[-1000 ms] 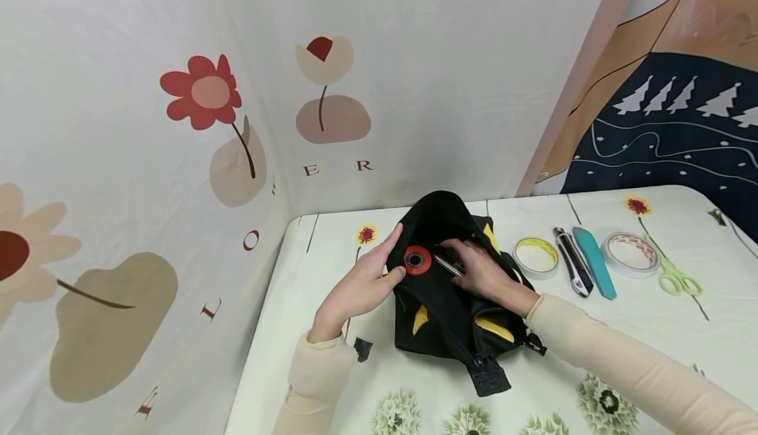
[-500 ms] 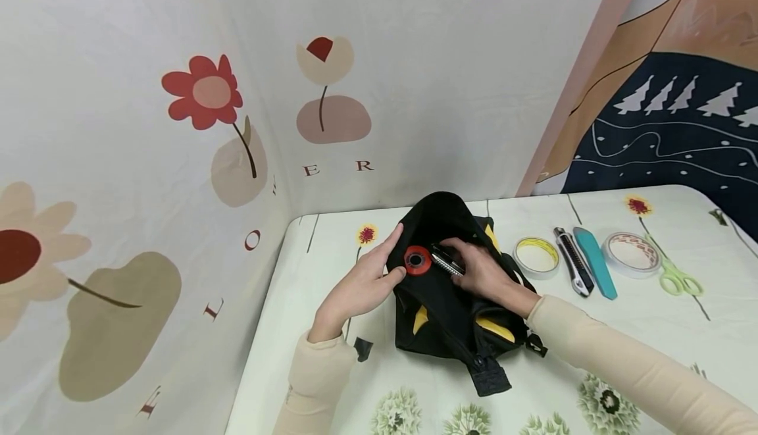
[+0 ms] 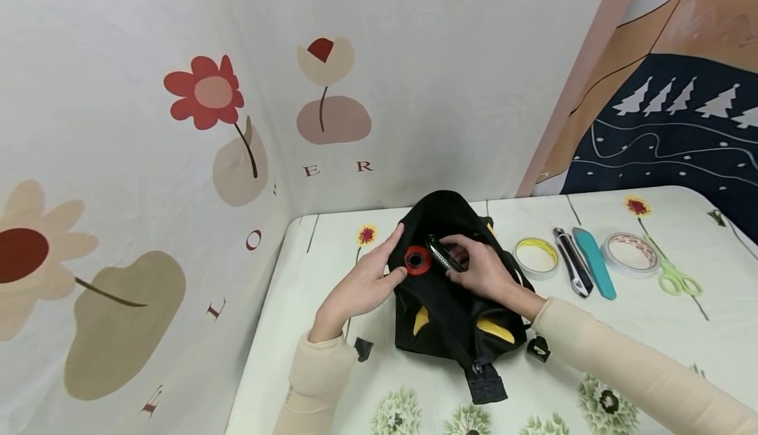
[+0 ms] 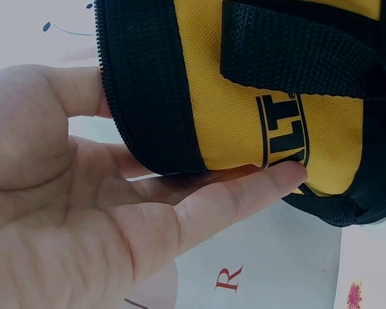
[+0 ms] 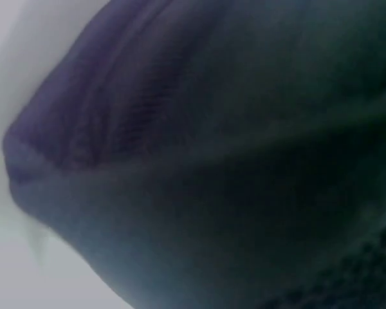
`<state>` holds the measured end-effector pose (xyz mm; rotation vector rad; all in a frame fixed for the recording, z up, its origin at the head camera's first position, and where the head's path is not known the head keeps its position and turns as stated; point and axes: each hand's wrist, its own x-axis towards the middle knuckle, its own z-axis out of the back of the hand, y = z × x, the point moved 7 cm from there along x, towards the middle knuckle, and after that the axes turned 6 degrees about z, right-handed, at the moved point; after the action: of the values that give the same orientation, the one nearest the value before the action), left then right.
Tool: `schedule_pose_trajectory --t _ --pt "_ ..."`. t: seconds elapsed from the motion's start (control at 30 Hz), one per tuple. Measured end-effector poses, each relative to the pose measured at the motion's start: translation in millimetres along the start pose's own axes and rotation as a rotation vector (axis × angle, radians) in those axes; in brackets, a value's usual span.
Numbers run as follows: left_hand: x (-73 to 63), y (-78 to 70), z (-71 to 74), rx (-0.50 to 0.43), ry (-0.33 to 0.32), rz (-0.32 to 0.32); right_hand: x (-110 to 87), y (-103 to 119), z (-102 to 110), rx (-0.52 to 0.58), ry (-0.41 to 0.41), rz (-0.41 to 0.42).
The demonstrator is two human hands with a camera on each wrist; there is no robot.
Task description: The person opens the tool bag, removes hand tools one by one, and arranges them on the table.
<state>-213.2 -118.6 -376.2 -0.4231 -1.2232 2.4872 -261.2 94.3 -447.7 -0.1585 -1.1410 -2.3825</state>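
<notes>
A black and yellow tool bag stands on the table with its zipped mouth spread open. My left hand holds the left rim, thumb on the inner side; in the left wrist view its fingers lie along the yellow outside. My right hand is in the mouth and grips a small black tool with a ridged silver edge, its exact kind unclear. Left of that tool, against the inner wall, is a red disc-shaped roll with a dark centre. The right wrist view is dark and blurred.
Right of the bag lie a yellow-cored tape roll, a utility knife, a teal flat-handled tool, a clear tape roll and green scissors. A black scrap lies left of the bag. A printed cloth wall rises behind.
My right hand has lifted and turned the black tool slightly, so more of it shows beside the red roll. The bag's front flap shifted a little. My left hand has stayed put.
</notes>
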Motion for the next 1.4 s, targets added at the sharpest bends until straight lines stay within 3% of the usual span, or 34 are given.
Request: schedule_pose_trajectory --t 0.57,0.93,1.4 --pt "-1.2 0.7 -0.3 0.003 -0.01 0.019 -5.1 22 21 0.129 -0.129 0.007" --pt "0.2 2.6 -1.2 0.012 -0.014 0.02 -9.5 27 26 0.322 -0.158 -0.019" --pt "0.9 2.6 -1.5 0.005 -0.019 0.026 -11.5 50 52 0.534 -0.261 0.06"
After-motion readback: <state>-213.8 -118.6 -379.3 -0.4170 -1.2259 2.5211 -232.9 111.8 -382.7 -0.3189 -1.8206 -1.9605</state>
